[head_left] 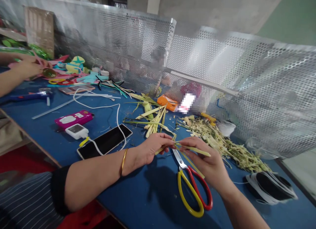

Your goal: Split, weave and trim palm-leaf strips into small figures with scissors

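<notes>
Between my two hands, pale green plant strips (197,151) cross and meet at the fingertips. My left hand (154,146), with a gold bangle on its wrist, pinches their left end. Fingers of my right hand (207,156) are closed round the strips on the other side. Under the hands lies a pair of scissors (182,165) with one yellow and one red handle, blades partly hidden. Behind my left hand is a loose pile of longer strips (156,118). A heap of shredded plant scraps (222,140) lies beyond my right hand.
On the blue table (138,196) are a black phone (106,141), a white cable (98,107), a purple device (74,119), an orange packet (167,102) and a spool of white cord (270,188). A perforated metal screen (209,61) stands behind. At far left another person's hand (27,69) holds pink material.
</notes>
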`<state>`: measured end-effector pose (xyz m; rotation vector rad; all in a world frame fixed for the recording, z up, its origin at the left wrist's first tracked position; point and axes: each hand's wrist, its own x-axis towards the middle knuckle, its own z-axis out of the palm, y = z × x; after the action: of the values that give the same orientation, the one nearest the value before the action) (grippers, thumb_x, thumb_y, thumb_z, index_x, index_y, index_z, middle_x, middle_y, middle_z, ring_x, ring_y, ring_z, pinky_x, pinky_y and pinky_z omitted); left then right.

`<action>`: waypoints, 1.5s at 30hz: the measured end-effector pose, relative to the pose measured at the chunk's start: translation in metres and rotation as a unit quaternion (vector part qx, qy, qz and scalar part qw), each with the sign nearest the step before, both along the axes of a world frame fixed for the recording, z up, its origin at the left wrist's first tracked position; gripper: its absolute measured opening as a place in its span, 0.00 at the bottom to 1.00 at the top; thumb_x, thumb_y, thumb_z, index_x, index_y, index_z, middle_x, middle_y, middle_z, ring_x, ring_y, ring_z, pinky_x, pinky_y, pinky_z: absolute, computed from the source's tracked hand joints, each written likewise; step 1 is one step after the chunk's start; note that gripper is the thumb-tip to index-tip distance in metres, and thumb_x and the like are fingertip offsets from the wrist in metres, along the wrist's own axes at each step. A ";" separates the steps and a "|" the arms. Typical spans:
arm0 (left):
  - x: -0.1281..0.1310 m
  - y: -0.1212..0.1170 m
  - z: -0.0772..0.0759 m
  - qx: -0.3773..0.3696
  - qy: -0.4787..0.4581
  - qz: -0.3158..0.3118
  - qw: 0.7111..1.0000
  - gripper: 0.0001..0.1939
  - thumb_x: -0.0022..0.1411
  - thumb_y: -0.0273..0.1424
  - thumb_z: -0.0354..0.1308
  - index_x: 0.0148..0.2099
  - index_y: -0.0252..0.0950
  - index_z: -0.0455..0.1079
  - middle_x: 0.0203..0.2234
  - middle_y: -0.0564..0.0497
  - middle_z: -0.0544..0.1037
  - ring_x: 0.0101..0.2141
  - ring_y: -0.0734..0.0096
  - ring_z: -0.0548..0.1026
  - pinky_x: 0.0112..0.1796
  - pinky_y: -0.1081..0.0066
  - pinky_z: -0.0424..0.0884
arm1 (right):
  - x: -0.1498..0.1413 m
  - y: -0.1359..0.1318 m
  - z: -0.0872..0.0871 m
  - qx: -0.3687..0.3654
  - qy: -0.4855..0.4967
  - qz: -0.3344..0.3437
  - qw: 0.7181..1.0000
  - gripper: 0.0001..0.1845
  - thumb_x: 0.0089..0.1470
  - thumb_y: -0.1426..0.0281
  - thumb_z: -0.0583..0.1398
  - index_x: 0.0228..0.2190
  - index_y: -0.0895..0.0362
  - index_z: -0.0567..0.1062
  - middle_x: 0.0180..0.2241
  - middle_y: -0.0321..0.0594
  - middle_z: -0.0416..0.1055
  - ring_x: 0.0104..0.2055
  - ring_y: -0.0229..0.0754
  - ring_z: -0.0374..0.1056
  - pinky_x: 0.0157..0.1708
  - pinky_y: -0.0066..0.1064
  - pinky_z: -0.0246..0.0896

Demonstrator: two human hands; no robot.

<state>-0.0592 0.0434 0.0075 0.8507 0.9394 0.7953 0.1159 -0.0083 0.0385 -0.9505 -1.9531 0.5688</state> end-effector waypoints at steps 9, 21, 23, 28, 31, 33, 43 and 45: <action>0.003 -0.003 -0.002 0.106 0.043 -0.016 0.993 0.08 0.50 0.25 0.62 0.34 0.33 0.68 0.22 0.51 0.78 0.17 0.82 0.66 0.21 0.77 0.57 | -0.006 0.001 -0.010 -0.092 0.170 -0.185 0.963 0.08 0.56 0.65 0.59 0.29 0.55 0.74 0.25 0.36 0.75 0.23 0.36 0.67 0.28 0.29 0.65; 0.004 -0.004 -0.007 0.148 0.023 -0.027 0.988 0.09 0.51 0.23 0.62 0.34 0.35 0.65 0.18 0.57 0.74 0.16 0.81 0.66 0.20 0.78 0.61 | -0.005 0.003 -0.017 -0.220 0.109 -0.200 0.949 0.16 0.51 0.57 0.61 0.32 0.57 0.75 0.23 0.35 0.69 0.19 0.34 0.59 0.18 0.26 0.52; 0.004 -0.004 -0.008 0.147 0.020 -0.031 0.988 0.09 0.52 0.23 0.61 0.34 0.35 0.65 0.18 0.57 0.74 0.16 0.81 0.66 0.20 0.78 0.61 | -0.005 0.002 -0.017 -0.194 0.102 -0.219 0.951 0.14 0.52 0.57 0.60 0.31 0.57 0.73 0.23 0.35 0.69 0.19 0.34 0.59 0.20 0.27 0.54; 0.003 -0.004 -0.007 0.136 0.028 -0.035 0.990 0.08 0.52 0.22 0.60 0.35 0.35 0.65 0.18 0.58 0.73 0.15 0.81 0.65 0.19 0.78 0.59 | -0.001 0.001 -0.016 -0.198 0.023 -0.205 0.958 0.15 0.53 0.59 0.59 0.22 0.56 0.70 0.15 0.30 0.60 0.19 0.35 0.56 0.21 0.27 0.50; 0.003 -0.005 -0.005 0.124 0.034 -0.037 0.991 0.08 0.52 0.22 0.59 0.35 0.35 0.65 0.17 0.59 0.72 0.15 0.82 0.64 0.19 0.79 0.59 | -0.001 0.003 -0.018 -0.244 0.013 -0.177 0.953 0.16 0.51 0.59 0.59 0.19 0.56 0.67 0.15 0.30 0.58 0.20 0.35 0.53 0.21 0.27 0.48; 0.003 -0.005 -0.003 0.121 0.037 -0.038 0.991 0.09 0.52 0.21 0.59 0.35 0.35 0.65 0.17 0.59 0.71 0.15 0.82 0.63 0.20 0.79 0.58 | -0.001 0.004 -0.019 -0.260 0.013 -0.170 0.950 0.15 0.49 0.60 0.59 0.18 0.56 0.67 0.15 0.31 0.58 0.20 0.35 0.53 0.21 0.27 0.47; 0.003 -0.008 0.000 0.113 0.067 -0.036 0.991 0.08 0.50 0.21 0.61 0.34 0.33 0.67 0.16 0.58 0.71 0.15 0.82 0.64 0.20 0.77 0.59 | -0.003 0.004 -0.020 -0.210 -0.056 -0.199 0.956 0.13 0.50 0.62 0.57 0.19 0.55 0.68 0.17 0.31 0.60 0.21 0.36 0.55 0.22 0.27 0.49; 0.004 -0.008 0.001 0.109 0.068 -0.031 0.991 0.08 0.49 0.21 0.61 0.33 0.32 0.67 0.16 0.58 0.71 0.15 0.82 0.64 0.20 0.77 0.59 | -0.003 0.002 -0.019 -0.161 -0.087 -0.199 0.963 0.13 0.52 0.64 0.56 0.19 0.54 0.67 0.18 0.32 0.61 0.23 0.37 0.57 0.23 0.27 0.49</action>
<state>-0.0555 0.0353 0.0087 1.1318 0.9525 0.8040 0.1128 -0.0059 0.0195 -1.6014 -1.7751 0.5916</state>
